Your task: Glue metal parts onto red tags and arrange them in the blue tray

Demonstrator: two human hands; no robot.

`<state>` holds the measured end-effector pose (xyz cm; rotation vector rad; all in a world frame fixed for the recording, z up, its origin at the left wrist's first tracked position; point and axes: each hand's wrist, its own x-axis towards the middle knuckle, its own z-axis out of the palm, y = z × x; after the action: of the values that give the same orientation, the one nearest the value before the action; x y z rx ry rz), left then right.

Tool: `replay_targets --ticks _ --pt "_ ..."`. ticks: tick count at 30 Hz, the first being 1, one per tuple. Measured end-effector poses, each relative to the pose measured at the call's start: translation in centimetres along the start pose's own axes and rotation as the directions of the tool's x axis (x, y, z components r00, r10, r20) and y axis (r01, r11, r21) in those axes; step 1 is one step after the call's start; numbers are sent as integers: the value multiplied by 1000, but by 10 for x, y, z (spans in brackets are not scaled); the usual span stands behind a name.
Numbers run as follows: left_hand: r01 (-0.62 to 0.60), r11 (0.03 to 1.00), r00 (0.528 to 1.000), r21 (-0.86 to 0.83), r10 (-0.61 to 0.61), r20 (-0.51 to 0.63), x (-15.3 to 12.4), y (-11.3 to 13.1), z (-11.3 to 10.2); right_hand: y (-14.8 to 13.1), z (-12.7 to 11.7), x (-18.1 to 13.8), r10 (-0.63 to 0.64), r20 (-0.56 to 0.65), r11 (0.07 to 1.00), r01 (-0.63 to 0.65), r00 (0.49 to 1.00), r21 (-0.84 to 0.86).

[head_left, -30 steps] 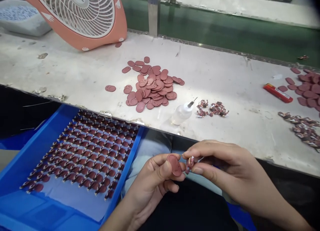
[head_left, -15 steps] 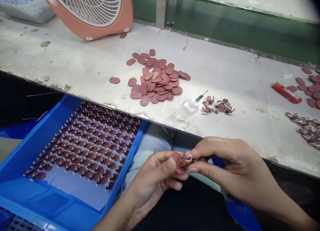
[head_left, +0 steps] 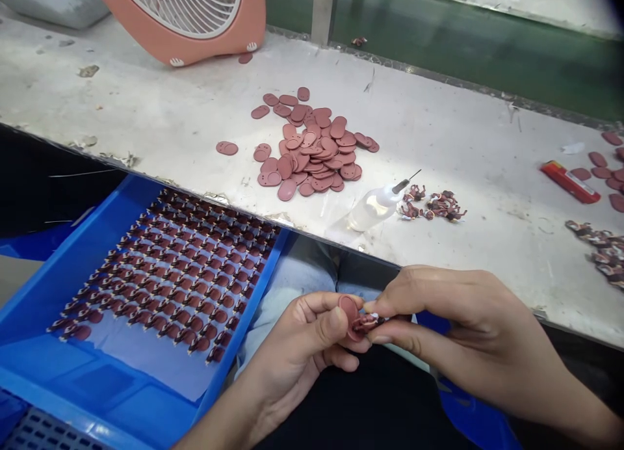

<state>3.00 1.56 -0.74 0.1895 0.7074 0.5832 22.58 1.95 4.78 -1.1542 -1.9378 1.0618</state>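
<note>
My left hand (head_left: 312, 333) pinches an oval reddish-brown base (head_left: 349, 312) between thumb and fingers, its flat face tilted toward my right hand. A small painted figurine (head_left: 366, 322) is gripped in the thumb and fingertips of my right hand (head_left: 439, 313). Its lower end touches the base; whether it is fixed there I cannot tell. Both hands are above my lap, in front of the table edge. On the table beyond them lies a pile of loose oval bases (head_left: 316, 151). A clear bottle with a needle tip (head_left: 373, 206) leans beside a small cluster of figurines (head_left: 439, 206).
A blue tray (head_left: 112, 408) at lower left holds rows of figurines on bases over a pale sheet. On the worktable (head_left: 175, 112) stand an orange fan (head_left: 214, 50) and, far right, a red box (head_left: 570, 182), with more figurines (head_left: 602, 248) and bases (head_left: 600, 172) nearby.
The figurine has tilted in my right fingertips and lies more level against the base. My hands have barely moved, while the whole view has shifted slightly.
</note>
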Motion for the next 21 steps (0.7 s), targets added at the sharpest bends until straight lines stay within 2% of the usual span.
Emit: replay_targets --ticks 7,21 --pt "-7 1000 1000 -14 6 -10 -2 0 -1 -4 0 1 -77 41 994 80 996 -73" --pt "-55 998 998 -9 54 -17 -11 -4 5 -10 2 -5 -138 56 988 142 989 -68"
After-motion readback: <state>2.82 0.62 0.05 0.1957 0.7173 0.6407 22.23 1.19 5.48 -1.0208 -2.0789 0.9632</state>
